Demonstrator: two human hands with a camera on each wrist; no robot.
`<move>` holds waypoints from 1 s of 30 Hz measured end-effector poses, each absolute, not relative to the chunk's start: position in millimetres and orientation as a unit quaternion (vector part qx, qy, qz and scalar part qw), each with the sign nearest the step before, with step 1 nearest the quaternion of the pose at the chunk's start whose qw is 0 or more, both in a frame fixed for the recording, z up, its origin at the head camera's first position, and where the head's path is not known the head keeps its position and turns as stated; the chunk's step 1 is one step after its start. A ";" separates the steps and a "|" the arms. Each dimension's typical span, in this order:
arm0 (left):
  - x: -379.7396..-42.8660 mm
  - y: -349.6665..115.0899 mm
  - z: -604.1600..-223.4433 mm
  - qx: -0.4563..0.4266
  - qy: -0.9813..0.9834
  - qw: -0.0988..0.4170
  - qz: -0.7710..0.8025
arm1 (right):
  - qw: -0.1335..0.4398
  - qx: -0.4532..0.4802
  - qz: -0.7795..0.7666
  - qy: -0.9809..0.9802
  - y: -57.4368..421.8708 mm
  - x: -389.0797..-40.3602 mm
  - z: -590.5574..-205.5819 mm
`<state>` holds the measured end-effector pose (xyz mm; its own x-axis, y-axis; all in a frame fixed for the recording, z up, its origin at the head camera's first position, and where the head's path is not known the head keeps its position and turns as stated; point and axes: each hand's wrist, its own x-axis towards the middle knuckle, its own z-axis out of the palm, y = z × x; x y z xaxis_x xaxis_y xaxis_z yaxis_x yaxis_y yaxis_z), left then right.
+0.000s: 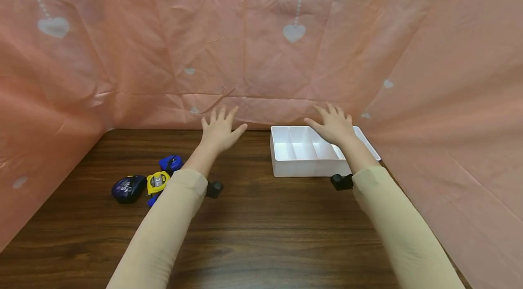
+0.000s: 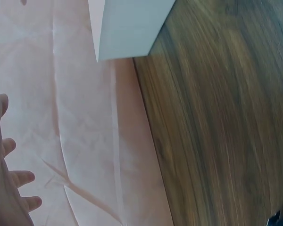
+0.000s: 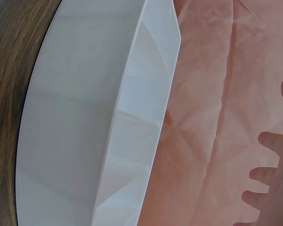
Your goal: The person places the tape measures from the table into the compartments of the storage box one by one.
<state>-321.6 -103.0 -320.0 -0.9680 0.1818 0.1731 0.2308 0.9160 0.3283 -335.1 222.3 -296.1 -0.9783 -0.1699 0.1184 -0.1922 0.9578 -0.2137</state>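
Both hands are raised with fingers spread, and neither holds anything. My left hand is over the far part of the table, to the left of a white divided box. Over that box's right part hangs my right hand, hiding some of its compartments. Left of my left forearm lie a yellow tape measure, a dark navy tape measure and a blue tape measure. Another blue piece shows partly behind the left sleeve. In the right wrist view the box's long side wall fills the left half.
A dark wood-grain table spans the workspace. Pink cloth with white hearts hangs behind it and along both sides. A black wrist mount sticks out at the left cuff, another black mount at the right one.
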 end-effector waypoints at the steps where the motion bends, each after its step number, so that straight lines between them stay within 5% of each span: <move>1: -321.9 -101.2 -321.0 -0.108 -0.975 0.073 -0.179 | 0.051 0.090 0.115 -0.988 225.3 -334.5 -296.6; 30: -310.8 -64.2 -351.2 -0.146 -0.919 0.114 -0.349 | 0.118 0.065 0.214 -0.967 295.1 -311.2 -313.7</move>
